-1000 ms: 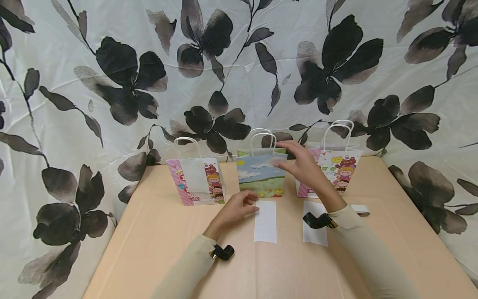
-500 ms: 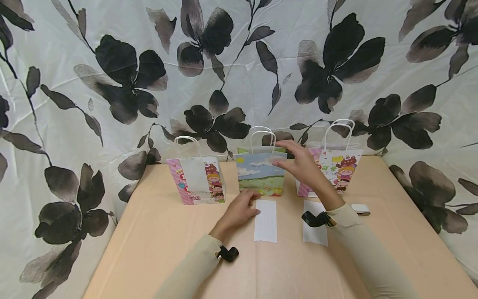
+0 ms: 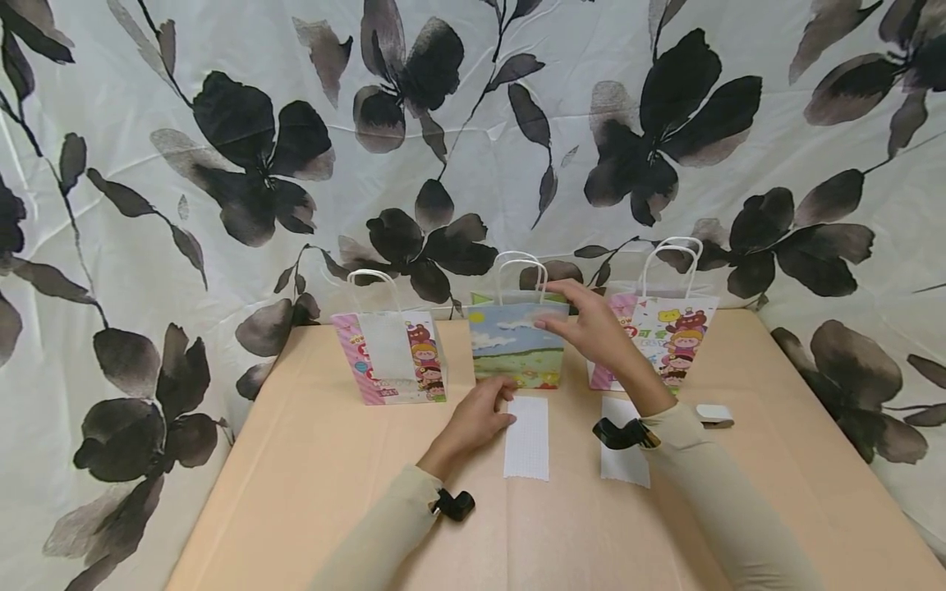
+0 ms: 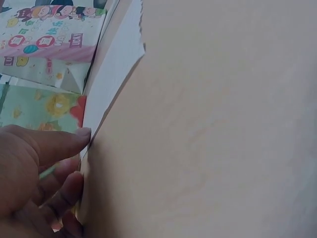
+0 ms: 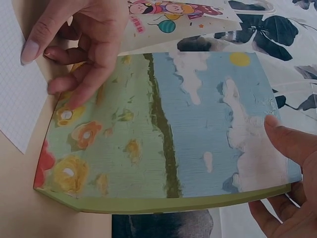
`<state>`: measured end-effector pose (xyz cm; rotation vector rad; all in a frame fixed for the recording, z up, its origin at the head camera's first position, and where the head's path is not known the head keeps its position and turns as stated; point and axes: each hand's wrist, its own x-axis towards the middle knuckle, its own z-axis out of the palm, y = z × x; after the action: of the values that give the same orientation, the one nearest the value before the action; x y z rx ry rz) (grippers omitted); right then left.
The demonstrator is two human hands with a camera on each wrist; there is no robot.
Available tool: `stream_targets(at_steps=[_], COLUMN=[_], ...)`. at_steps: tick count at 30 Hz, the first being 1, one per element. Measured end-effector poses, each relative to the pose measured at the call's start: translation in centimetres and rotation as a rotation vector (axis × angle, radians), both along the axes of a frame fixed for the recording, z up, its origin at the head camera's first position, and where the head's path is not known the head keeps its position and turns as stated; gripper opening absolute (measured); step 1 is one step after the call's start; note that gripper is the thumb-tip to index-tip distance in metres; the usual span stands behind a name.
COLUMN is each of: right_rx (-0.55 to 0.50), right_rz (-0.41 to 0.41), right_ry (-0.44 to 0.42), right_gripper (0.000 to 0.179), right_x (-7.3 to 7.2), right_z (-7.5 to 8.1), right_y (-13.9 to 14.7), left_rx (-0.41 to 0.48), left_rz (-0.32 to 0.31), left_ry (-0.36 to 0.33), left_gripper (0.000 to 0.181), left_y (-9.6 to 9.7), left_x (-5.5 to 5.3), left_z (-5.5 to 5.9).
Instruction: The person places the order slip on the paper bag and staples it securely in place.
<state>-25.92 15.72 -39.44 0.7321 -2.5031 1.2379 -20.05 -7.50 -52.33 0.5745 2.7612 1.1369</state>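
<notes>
A paper gift bag with a painted sky and meadow stands in the middle of the back row. My right hand pinches its upper right edge, thumb on the front and fingers behind, as the right wrist view shows. By the bag's bottom front edge is my left hand, fingers loosely bent. Its thumb touches or nearly touches the near left edge of a white gridded paper strip. The fingertips lie close to the bag's lower front in the right wrist view; firm contact is hard to tell.
Pink-and-white cartoon gift bags stand on either side, one left and one right. The left one has a white strip on its front. Another paper strip lies under the right wrist, near a small white object. Behind hangs a floral cloth.
My left hand has shifted slightly to the right, toward the middle paper strip. My right hand keeps its hold on the middle gift bag, almost unmoved.
</notes>
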Motion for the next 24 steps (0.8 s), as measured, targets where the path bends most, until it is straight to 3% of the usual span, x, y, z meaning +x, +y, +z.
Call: stream_targets(at_steps=[5,15,19,24], right_rx=[0.0,0.011,0.025,0.018], right_rz=[0.005,-0.015,-0.023,-0.019], right_ry=[-0.001,-0.036,-0.049,-0.056], right_gripper=[0.054,0.056,0.055,0.053], right_x=[-0.11,-0.08,-0.15,-0.4], right_z=[-0.17,0.06,0.04,-0.03], right_y=[-0.07,-0.08,-0.2,-0.26], left_rx=[-0.034,-0.024,0.007,0.139], left_rz=[0.051,0.08,0.072,0.048], left_ry=[0.048,0.025,0.019,-0.015], left_gripper=[0.058,0.06,0.051,0.026], left_y=[0.14,0.82,0.72,0.31], left_x=[0.26,0.46,0.59,0.61], left_z=[-0.17,-0.1,-0.24,-0.05])
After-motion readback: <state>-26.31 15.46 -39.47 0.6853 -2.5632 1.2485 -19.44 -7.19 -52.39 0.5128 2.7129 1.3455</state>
